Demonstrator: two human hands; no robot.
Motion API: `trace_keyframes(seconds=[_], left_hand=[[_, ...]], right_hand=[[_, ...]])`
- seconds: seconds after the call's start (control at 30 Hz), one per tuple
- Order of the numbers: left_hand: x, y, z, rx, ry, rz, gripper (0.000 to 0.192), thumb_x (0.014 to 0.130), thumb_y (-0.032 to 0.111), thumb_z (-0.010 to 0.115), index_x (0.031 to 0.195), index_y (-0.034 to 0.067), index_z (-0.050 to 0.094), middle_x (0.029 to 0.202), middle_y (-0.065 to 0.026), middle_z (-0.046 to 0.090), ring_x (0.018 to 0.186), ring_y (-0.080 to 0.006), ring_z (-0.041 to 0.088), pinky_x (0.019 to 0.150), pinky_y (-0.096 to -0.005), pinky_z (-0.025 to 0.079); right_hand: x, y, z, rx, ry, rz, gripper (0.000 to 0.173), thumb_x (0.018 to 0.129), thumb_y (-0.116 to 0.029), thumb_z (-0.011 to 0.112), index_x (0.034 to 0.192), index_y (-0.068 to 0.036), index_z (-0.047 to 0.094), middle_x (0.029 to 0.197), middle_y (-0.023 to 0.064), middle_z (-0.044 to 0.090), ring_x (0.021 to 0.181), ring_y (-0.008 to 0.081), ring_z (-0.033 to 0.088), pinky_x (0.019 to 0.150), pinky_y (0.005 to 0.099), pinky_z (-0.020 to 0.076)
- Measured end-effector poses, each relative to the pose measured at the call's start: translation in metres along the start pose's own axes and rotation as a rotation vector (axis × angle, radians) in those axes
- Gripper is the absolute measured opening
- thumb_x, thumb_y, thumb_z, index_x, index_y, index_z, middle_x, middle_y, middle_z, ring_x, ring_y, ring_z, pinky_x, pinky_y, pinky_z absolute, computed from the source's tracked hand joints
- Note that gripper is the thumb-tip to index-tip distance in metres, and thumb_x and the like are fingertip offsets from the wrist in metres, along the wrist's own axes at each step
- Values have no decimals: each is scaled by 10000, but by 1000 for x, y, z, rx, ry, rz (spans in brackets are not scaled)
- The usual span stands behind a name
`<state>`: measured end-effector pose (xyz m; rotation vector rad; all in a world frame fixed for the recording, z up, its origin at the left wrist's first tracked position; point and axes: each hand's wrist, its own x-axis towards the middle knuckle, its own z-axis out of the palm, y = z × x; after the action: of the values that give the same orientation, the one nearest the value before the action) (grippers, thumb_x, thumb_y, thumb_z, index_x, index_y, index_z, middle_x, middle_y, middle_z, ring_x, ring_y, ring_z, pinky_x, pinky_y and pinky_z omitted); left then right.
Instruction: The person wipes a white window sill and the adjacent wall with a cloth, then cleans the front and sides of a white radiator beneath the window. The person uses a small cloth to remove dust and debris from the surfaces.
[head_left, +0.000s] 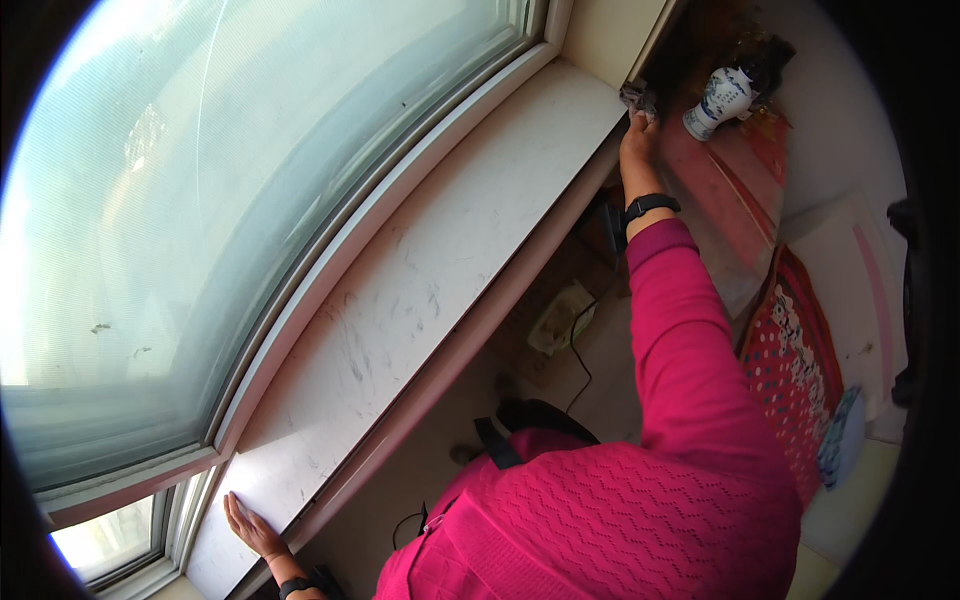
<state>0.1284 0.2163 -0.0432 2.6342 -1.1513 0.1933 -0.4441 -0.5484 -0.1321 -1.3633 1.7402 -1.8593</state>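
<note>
My left hand (251, 527) rests flat on the near-left end of a white marble-patterned windowsill (390, 292), fingers straight and close together, nothing in its grip. At the sill's far right end, my right hand (640, 139) reaches out with a crumpled grey cloth (637, 99) in its fingers. The cloth touches the corner where the sill meets the wall edge. Dark veins or streaks mark the sill's surface, and I cannot tell which they are. Each wrist wears a black band.
A large window (225, 187) runs along the sill. Right of my right hand, a white-and-blue vase (718, 103) stands on a red-topped surface (712, 187). A polka-dot red cloth (791, 382) hangs at the right. A black cable (577, 352) trails below the sill near a pale container (561, 316).
</note>
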Motion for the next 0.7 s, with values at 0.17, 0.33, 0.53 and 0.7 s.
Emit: trace_keyframes(seconds=[0.17, 0.33, 0.53, 0.7], left_hand=[[-1, 1, 2, -36, 13, -24, 529, 975, 367, 352, 1388, 54, 458, 1438, -166, 412, 1350, -321, 350, 1125, -427, 249], [-2, 9, 1, -29, 33, -34, 463, 932, 197, 405, 1366, 56, 484, 1425, -176, 422, 1322, -327, 384, 1115, -422, 276], [0, 19, 2, -58, 113, -68, 466, 857, 92, 454, 1312, 91, 552, 1373, -160, 495, 1283, -315, 441, 1097, -407, 325], [-2, 25, 2, -65, 137, -129, 495, 813, 61, 511, 1299, 142, 560, 1354, -137, 518, 1261, -325, 467, 1084, -416, 357]], right_hand=[[-18, 25, -13, -746, -256, -345, 355, 918, -232, 471, 1175, -8, 569, 1205, 210, 592, 1129, 408, 532, 985, 502, 400], [-20, 33, -10, -716, -349, -819, 335, 850, -163, 514, 1132, -11, 613, 1198, 218, 568, 1134, 421, 471, 991, 560, 327], [-59, 13, -10, 43, -470, -531, 419, 919, -174, 519, 1293, 1, 453, 1329, 247, 438, 1185, 410, 427, 1063, 468, 294], [-107, 22, -31, -323, -414, -1065, 455, 939, -131, 500, 1359, 21, 412, 1500, 264, 276, 1390, 418, 260, 1177, 457, 169]])
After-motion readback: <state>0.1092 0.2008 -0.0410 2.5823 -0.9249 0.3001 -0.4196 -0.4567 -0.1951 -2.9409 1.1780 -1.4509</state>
